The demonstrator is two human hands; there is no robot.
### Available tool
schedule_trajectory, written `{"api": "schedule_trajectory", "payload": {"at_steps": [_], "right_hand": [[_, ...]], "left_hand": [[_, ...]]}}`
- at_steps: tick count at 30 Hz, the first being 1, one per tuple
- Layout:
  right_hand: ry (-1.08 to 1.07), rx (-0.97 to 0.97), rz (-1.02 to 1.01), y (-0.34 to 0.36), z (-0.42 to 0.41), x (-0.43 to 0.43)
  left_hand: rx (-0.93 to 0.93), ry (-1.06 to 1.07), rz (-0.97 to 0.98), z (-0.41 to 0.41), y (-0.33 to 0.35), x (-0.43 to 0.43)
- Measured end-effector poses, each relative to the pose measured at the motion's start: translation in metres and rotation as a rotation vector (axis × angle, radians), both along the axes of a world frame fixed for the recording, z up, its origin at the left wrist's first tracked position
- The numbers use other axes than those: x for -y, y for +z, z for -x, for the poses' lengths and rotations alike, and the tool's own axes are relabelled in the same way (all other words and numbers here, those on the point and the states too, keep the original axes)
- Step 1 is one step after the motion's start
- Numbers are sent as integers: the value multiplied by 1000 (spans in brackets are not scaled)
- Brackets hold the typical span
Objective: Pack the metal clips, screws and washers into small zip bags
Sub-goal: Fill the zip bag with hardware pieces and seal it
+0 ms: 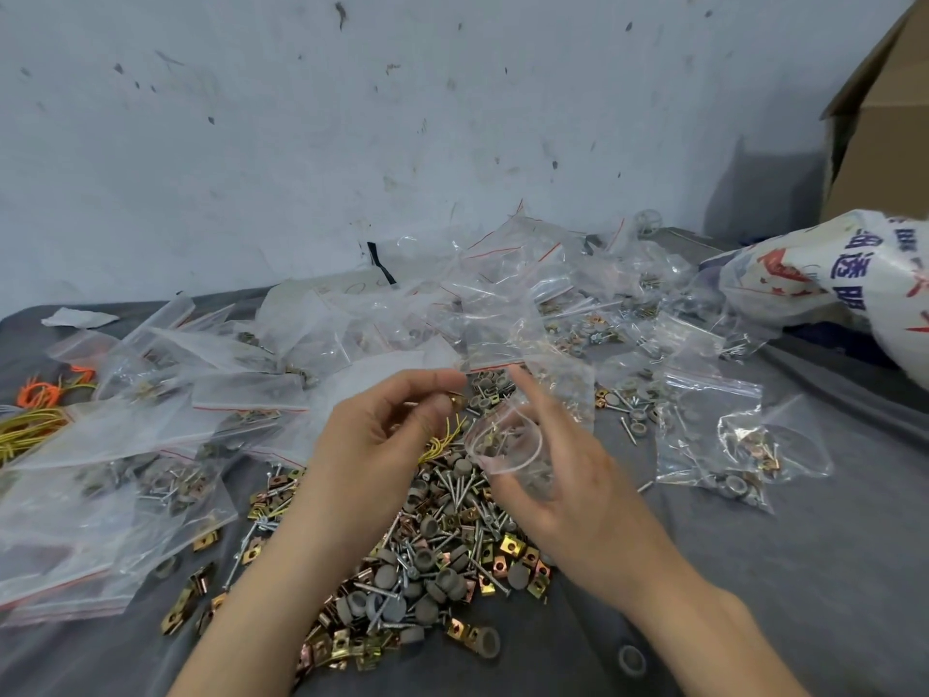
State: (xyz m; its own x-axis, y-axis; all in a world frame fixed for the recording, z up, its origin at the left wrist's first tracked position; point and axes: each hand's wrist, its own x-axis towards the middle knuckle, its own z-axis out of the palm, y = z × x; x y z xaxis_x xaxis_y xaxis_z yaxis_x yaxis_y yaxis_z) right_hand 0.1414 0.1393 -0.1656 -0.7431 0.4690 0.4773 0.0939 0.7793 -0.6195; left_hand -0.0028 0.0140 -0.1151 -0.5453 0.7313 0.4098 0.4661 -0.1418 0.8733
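twist ties (35, 410): orange and yellow strands are seen at the left edge of the worktop (754, 570).
filled bags (125, 475): many packed zip bags are heaped along the left side, toward the back edge and over to the right; this share is judged done.
left hand (382, 435): closed in a pinch on a brass metal clip (456, 398), which is held just beside the bag's mouth.
loose pile (432, 545): clips, screws and grey washers are heaped in the middle toward the front edge, under both hands; a large share is judged left to pack.
open zip bag (505, 445): held above the pile, with its mouth turned toward the left hand; a few parts seem to be inside.
right hand (568, 485): the open zip bag is gripped in it, with the index finger raised.
printed sack (854, 274): laid at the right edge, with a cardboard box (885, 118) behind it.
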Motion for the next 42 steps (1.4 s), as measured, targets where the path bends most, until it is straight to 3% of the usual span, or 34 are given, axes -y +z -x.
{"api": "schedule_trajectory", "payload": {"at_steps": [4,9,12,18,28,42], "right_hand": [[0,-12,3,0,2,0],[-3,-32,52,-1,1,-5],[-23,-70,116,-3,-1,-12],[-48,-169,264,-1,-4,-21],[-62,-239,297,-5,-3,-30],[-82,-236,276,-4,1,-30]], "left_hand": [[-189,2,75,-10,6,-10],[-182,62,70,-4,12,-3],[-204,80,253,3,5,6],[-476,-118,740,-13,-26,13],[-865,-24,859,-31,-48,8],[-748,-118,913,-34,-39,9]]}}
